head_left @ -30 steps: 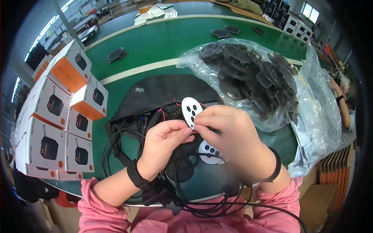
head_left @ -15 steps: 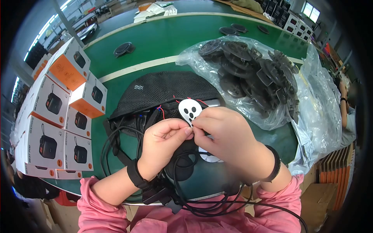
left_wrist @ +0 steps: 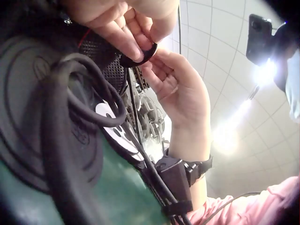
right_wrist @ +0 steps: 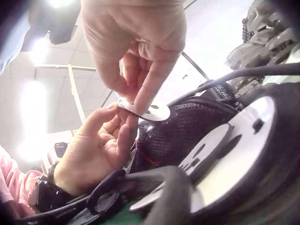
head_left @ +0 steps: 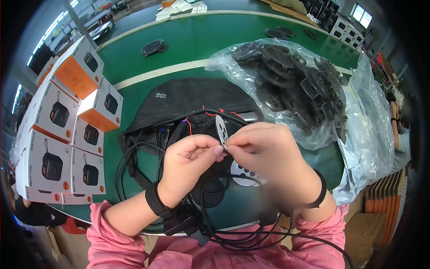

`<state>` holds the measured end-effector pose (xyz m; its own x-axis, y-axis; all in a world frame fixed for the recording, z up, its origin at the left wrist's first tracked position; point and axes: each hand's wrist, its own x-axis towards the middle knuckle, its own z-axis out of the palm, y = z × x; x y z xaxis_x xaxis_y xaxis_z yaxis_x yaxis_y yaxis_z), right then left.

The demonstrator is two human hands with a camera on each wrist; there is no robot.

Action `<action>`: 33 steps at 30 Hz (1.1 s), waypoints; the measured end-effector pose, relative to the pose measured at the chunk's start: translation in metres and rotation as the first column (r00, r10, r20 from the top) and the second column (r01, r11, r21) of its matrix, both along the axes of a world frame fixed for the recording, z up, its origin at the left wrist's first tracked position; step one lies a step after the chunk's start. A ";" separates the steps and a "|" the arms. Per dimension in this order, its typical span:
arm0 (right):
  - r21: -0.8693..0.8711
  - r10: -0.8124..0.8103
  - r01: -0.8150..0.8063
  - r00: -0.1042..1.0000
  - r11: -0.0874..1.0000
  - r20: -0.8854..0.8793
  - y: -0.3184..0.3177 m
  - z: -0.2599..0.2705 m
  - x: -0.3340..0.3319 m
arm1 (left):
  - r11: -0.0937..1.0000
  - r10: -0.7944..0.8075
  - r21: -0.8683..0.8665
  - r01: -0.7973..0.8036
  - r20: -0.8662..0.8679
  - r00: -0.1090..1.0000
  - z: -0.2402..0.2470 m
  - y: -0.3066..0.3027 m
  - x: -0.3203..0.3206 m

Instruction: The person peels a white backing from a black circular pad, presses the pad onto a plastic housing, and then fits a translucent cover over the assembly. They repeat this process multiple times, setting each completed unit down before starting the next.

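A thin white disc with black dots (head_left: 221, 128) stands nearly edge-on between both hands in the head view. My left hand (head_left: 191, 157) pinches its lower edge between thumb and forefinger. From the other side my right hand (head_left: 271, 145) pinches the same edge, fingertips almost meeting the left ones. The right wrist view shows the disc's white face (right_wrist: 158, 112) under the right fingers; its dark underside (left_wrist: 149, 54) appears in the left wrist view. Below the right hand lies another white dotted disc (head_left: 245, 175), partly covered by a black cable.
Behind the hands is a black mesh bag (head_left: 192, 96) with red wires. A clear plastic bag (head_left: 224, 60) holds many black plastic parts (head_left: 291, 85). White-and-orange boxes (head_left: 51, 154) are stacked at left. Black cables (head_left: 242, 240) loop near the table's front edge.
The held disc has turned from showing its dotted face to nearly edge-on, after tipping between the fingers. Both hands keep their pinch on it. The head view has shifted slightly.
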<state>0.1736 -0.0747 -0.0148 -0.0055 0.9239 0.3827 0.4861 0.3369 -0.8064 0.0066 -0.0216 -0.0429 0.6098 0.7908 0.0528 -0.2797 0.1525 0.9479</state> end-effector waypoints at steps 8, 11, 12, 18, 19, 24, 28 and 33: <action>0.048 -0.018 0.014 0.997 0.999 0.075 -0.001 -0.002 -0.002 | 0.998 -0.050 0.036 0.050 -0.018 0.999 -0.001 0.000 0.001; 0.058 -0.033 0.025 0.992 0.998 0.125 0.000 -0.002 -0.003 | 0.998 -0.057 -0.009 0.056 -0.056 0.997 0.000 0.001 0.001; 0.062 -0.032 0.028 0.998 0.998 0.059 0.000 -0.002 -0.005 | 0.997 -0.059 -0.052 0.054 -0.087 0.994 0.000 0.002 0.001; 0.155 -0.042 0.009 0.977 0.988 0.208 -0.003 0.002 -0.004 | 0.979 -0.180 -0.077 0.189 0.107 0.978 0.001 -0.003 0.006; 0.111 -0.002 -0.012 0.991 0.994 0.130 -0.003 0.001 -0.004 | 0.984 -0.166 -0.057 0.170 0.062 0.984 0.000 -0.003 0.006; -0.004 0.032 -0.034 0.980 0.999 -0.194 -0.006 -0.002 0.003 | 0.993 -0.117 0.003 0.118 -0.065 0.991 0.002 -0.002 0.000; -0.018 0.014 -0.032 0.780 0.999 -0.626 -0.037 0.037 0.030 | 0.995 -0.099 0.011 0.099 0.000 0.995 0.000 -0.002 -0.002; 0.115 -0.573 0.585 0.810 0.803 -0.124 -0.096 0.051 0.070 | 1.000 -0.027 -0.007 0.026 -0.043 0.999 -0.001 -0.002 -0.001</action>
<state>0.2439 -0.1711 0.0363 0.5492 0.6812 0.4841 0.5641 0.1252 -0.8162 0.0058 -0.0235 -0.0436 0.6321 0.7746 0.0215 -0.2348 0.1650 0.9579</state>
